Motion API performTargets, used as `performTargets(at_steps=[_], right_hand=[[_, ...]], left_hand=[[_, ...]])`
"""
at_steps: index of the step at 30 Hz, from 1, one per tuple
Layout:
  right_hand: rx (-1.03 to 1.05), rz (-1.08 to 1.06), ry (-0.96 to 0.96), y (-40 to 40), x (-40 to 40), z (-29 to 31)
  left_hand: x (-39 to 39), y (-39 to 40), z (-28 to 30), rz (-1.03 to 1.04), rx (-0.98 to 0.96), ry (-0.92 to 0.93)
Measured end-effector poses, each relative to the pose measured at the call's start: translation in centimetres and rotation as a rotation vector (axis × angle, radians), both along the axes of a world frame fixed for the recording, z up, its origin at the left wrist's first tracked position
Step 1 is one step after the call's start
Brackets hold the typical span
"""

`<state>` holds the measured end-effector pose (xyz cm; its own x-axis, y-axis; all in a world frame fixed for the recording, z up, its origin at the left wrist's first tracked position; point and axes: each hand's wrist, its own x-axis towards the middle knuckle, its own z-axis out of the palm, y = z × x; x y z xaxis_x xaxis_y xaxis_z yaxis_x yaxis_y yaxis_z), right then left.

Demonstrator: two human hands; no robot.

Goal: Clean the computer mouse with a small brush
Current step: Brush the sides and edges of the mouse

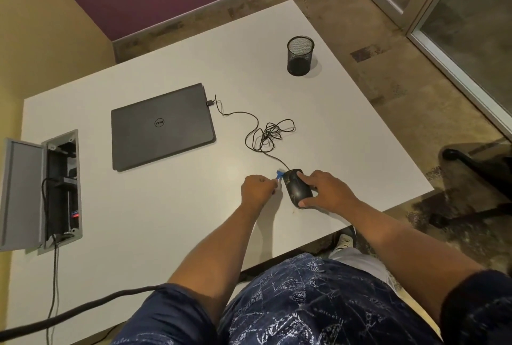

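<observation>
Mouse (297, 188) gripped by right hand (325, 192); left hand (256, 188) fisted around brush (279, 175).

1. The table (166, 220) fills the middle of the frame.
2. A closed laptop (162, 127) lies on it, left of centre.
3. A mesh cup (300, 55) stands toward the upper right.
4. The mouse (297, 188) sits right of centre, below the cup; its cable (266, 134) coils between mouse and laptop.
5. The left hand (256, 188) lies just left of the mouse with the brush (278, 175); the right hand (324, 191) rests on the mouse.
6. A cable box (59, 189) is set into the table at the left edge.
</observation>
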<state>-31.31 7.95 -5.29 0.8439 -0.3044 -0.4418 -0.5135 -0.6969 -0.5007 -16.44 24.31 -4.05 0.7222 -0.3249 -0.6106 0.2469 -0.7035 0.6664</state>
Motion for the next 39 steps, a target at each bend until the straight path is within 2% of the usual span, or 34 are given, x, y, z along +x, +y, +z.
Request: performTargets(at_steps=[10,20,25,29,34,39], right_hand=[[-0.018,0.023,-0.008,-0.1,-0.1,-0.2],[-0.024,0.030,-0.006,-0.1,0.0,-0.3],[-0.011,0.024,-0.003,-0.1,0.0,-0.5],[-0.036,0.028,-0.004,0.0,-0.1,-0.7],[-0.044,0.030,-0.016,0.0,-0.1,-0.9],[-0.054,0.029,-0.018,0.0,-0.1,-1.1]], left_hand=[[1.5,-0.8,1.2,0.006,-0.111,0.019],[2.2,-2.0,1.3,-0.043,0.000,-0.067],[3.0,-2.6,1.8,-0.080,0.017,-0.040],[3.2,-2.9,1.8,-0.131,0.014,-0.118],[3.5,-3.4,2.3,-0.216,0.020,-0.127],[3.3,-3.4,2.4,-0.245,0.043,-0.261]])
